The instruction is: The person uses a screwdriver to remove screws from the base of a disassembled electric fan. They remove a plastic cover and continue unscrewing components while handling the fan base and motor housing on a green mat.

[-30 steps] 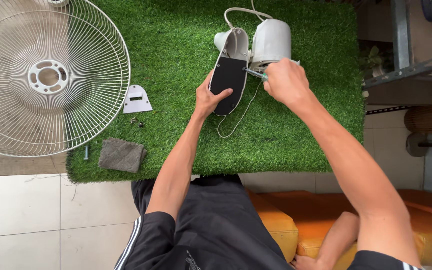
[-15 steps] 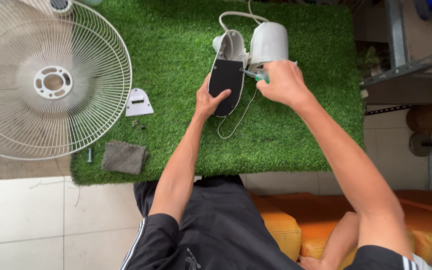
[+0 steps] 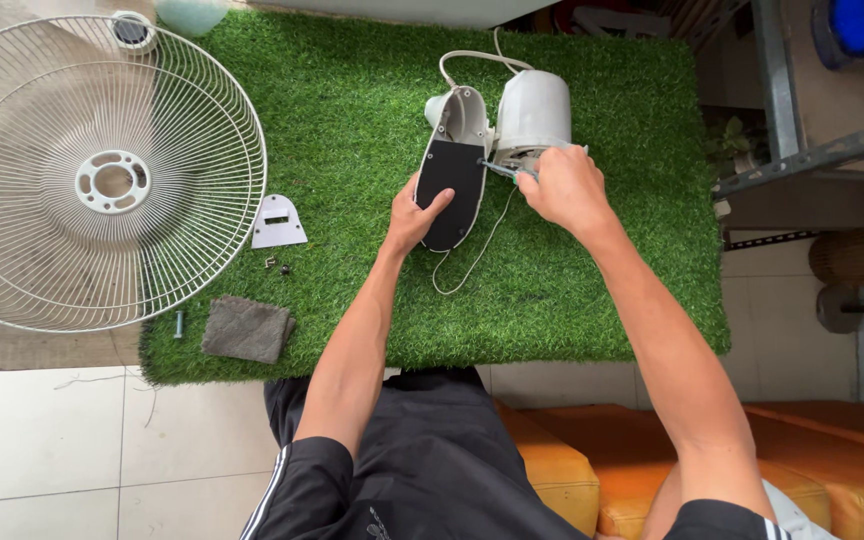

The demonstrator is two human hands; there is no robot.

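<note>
Bright, even daylight; soft short shadows under the forearms; sharp focus throughout, slight wide-angle bending at edges.

Bare arms, no sleeves — black shorts [image 3: 432, 470], white side stripes.

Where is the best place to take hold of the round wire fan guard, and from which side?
Probably the outer rim of the fan guard at its near edge, from the person's side. It lies flat, part on the turf mat, part off it, so fingers can hook the ring there; the thin wires would likely bend.
</note>
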